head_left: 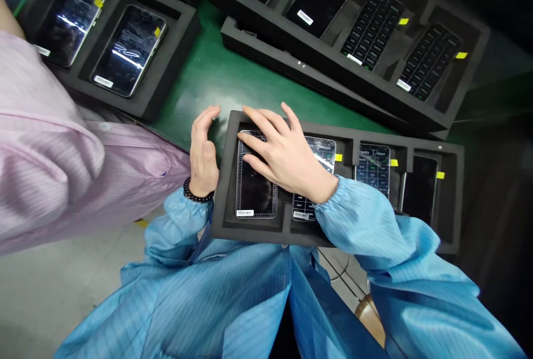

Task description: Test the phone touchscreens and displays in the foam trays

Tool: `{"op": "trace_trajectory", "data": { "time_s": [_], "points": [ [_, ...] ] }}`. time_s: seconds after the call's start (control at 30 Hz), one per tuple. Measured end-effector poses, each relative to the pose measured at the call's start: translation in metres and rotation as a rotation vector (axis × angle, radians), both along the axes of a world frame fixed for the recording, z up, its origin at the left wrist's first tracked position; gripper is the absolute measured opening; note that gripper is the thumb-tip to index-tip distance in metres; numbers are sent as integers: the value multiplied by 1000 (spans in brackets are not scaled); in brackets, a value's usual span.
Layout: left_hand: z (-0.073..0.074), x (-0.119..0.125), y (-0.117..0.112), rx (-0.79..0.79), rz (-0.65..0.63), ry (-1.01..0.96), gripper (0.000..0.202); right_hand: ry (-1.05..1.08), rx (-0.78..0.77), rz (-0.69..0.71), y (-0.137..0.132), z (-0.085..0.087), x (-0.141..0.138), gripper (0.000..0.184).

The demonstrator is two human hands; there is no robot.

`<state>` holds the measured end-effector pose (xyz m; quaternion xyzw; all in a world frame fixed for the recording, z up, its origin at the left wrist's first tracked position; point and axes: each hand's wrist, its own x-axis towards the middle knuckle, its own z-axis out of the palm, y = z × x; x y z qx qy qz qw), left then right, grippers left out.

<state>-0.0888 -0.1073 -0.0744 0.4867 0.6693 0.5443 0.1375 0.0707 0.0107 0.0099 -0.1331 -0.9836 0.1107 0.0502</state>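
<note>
In front of my body is a black foam tray (262, 231) with phones in its compartments. My right hand (287, 153) is spread over the leftmost phone (256, 192), its fingertips at the upper part of the screen, where contact is hard to judge. That screen shows a grid-like border around a dark middle. Partly under my palm and wrist lies a second phone (306, 206) with a lit menu. Further right are a third phone (372, 164) with a lit grid and a dark phone (418, 189). My left hand (204, 156) is beside the tray's left edge, fingers extended, holding nothing.
A green tabletop (200, 81) lies beneath. Behind, stacked foam trays (270, 31) hold several phones, two with lit key grids. Another foam tray (166, 70) with phones stands at upper left. A co-worker's pink sleeve (37, 142) is close on the left.
</note>
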Motion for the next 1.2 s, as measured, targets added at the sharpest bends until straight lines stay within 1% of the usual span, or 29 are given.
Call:
{"op": "trace_trajectory", "data": {
  "time_s": [0.23,0.43,0.53,0.63,0.77,0.87,1.0,1.2],
  "points": [
    [0,1,2,55,5,-9,56,7,28,11,0,-2,5,41],
    [-1,2,2,92,9,-51,55,-3,66,14,0,-5,0,37],
    [-1,2,2,84,11,-51,55,1,89,16,0,-5,1,35],
    [0,2,2,73,14,-29,56,-1,91,-7,2,-2,11,35],
    [0,1,1,57,6,-32,62,-17,107,-80,7,2,34,37],
    [-2,0,1,74,1,-51,61,-25,139,-136,9,5,47,37],
    [-6,-2,2,100,-11,-55,57,-21,192,-180,8,6,49,38],
    [-6,-2,2,101,-16,-56,59,-27,151,-125,0,3,52,36]
  ]
}}
